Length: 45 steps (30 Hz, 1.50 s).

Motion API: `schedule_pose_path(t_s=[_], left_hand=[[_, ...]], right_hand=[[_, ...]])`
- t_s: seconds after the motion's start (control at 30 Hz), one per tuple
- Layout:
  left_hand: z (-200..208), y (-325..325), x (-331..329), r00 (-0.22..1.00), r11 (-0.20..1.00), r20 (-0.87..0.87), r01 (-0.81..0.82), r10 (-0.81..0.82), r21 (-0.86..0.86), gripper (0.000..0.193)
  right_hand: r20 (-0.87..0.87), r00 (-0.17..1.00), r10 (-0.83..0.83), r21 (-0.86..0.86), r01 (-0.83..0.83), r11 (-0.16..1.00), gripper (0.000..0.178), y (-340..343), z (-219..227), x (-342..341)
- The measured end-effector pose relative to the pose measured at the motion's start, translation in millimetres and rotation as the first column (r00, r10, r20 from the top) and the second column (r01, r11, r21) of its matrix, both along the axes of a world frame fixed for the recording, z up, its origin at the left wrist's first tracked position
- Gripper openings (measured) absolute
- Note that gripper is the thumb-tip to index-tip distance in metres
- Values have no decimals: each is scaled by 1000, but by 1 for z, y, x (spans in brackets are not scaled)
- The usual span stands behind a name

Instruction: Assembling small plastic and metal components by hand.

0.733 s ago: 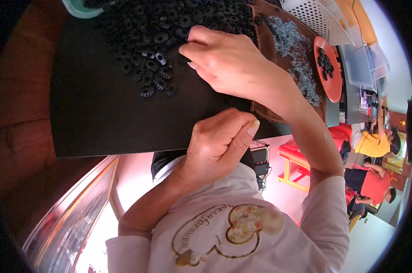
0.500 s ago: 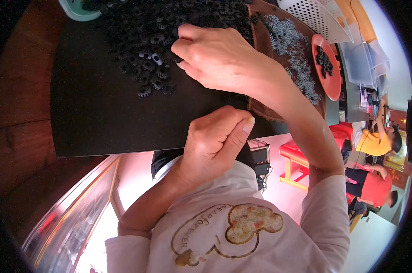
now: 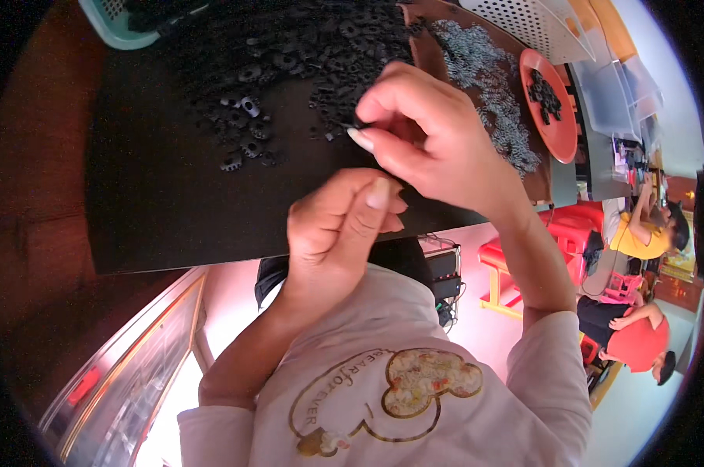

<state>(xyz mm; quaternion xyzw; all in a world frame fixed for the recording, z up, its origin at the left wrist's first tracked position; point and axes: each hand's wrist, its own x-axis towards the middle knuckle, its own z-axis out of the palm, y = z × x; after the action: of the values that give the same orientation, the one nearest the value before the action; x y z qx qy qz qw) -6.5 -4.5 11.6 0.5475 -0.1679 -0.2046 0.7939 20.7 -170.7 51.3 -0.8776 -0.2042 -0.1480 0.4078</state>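
Head view, looking down at a dark table (image 3: 165, 210). Black toothed pieces (image 3: 286, 62) heap across the upper middle of the frame; a looser cluster (image 3: 251, 146) lies to the left of centre, one piece catching the light.

Right hand (image 3: 357, 125), centre: thumb and forefinger tips close together, gap narrow, at the lower fringe of the heap. Something small and dark shows at the tips; cannot tell if gripped or just behind. Left hand (image 3: 344, 222), below it: curled into a fist, thumb laid over the fingers, contents hidden.

Risks, as I judge them: black on black gives poor contrast, so a wrong or doubled piece could be picked up. A fingertip-only hold could let a small part slip back among its likes. Toothed edges could hook and drag neighbours along. A loosened left fist could spill anything inside it over the near table edge, which runs close below.

Around: grey metal bits, probably springs (image 3: 500, 101), scattered over brown cloth (image 3: 423, 53) right of the heap; the right forearm passes close to them, and a sleeve or elbow could sweep some off. Orange plate (image 3: 566, 140) with dark bits (image 3: 545, 97), white perforated basket (image 3: 527, 31) and clear plastic box (image 3: 609, 93) crowd the upper right. Teal basket (image 3: 119, 39), upper left.
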Motion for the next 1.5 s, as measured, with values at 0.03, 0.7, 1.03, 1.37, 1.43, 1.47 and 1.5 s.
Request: schedule_pose_path(t_s=[0.03,0.7,1.03,1.37,1.43,1.47,1.5], left_hand=[[-2,-2,0,999,999,-21,-38,38,-37,22],[-6,-11,3,1000,993,-20,-19,17,-115,30],[-7,-17,-1,999,999,42,1,1,-39,22],[-6,-15,-2,997,999,63,31,-32,13,22],[-6,-15,-3,997,999,67,35,-35,0,21],[-7,-14,-3,997,999,65,32,-32,0,21],[-7,-13,-3,996,999,79,37,-37,9,21]], right_hand=[[-29,999,-24,21,25,999,16,-2,3,-9],[76,921,-381,-49,385,921,6,-83,7,-73],[26,957,-289,-540,257,802,11,-134,0,-57],[98,950,-297,-546,301,782,12,-130,-6,-41],[110,951,-291,-526,304,794,13,-126,4,-46],[56,956,-287,-564,268,781,13,-123,10,-49],[2,957,-289,-601,232,765,15,-121,13,-53]])
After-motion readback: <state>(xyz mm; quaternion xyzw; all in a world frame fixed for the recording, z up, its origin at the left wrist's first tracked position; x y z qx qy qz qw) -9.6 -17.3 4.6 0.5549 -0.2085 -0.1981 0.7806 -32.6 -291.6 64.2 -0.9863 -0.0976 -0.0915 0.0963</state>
